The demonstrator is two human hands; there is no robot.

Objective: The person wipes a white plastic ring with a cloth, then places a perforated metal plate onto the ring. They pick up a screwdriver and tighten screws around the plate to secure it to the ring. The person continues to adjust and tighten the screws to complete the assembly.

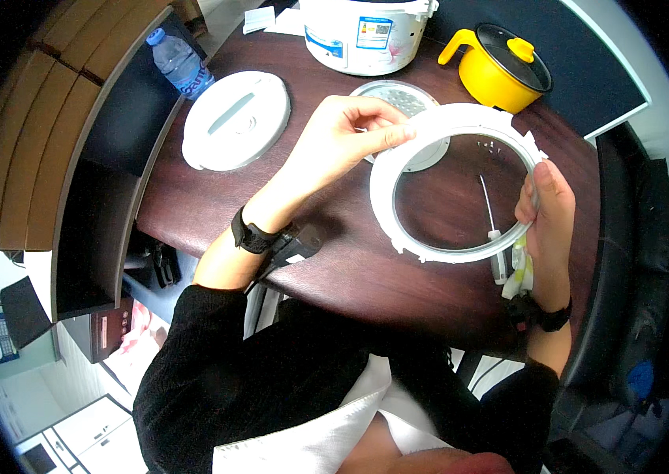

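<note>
Above the table I hold up a white plastic ring point(386, 193), tilted, with small tabs along its outer edge. My left hand point(338, 142) is closed on the ring's upper left, thumb and fingers pinching the rim. My right hand point(549, 201) is wrapped round its right side. Through the opening, a screwdriver point(499, 265) with a pale handle and a thin shaft lies on the table, partly behind the ring. Several tiny pieces, perhaps screws point(490, 145), lie farther back. Partly hidden behind the ring is a round, perforated silvery inner lid point(398, 93).
A white round lid point(232, 126) lies on the dark wooden table point(334, 209) at left, near a water bottle point(179, 63). At the back stand a white rice cooker body point(350, 47) and a yellow pot point(492, 79) with a dark lid. Dark panels border the table.
</note>
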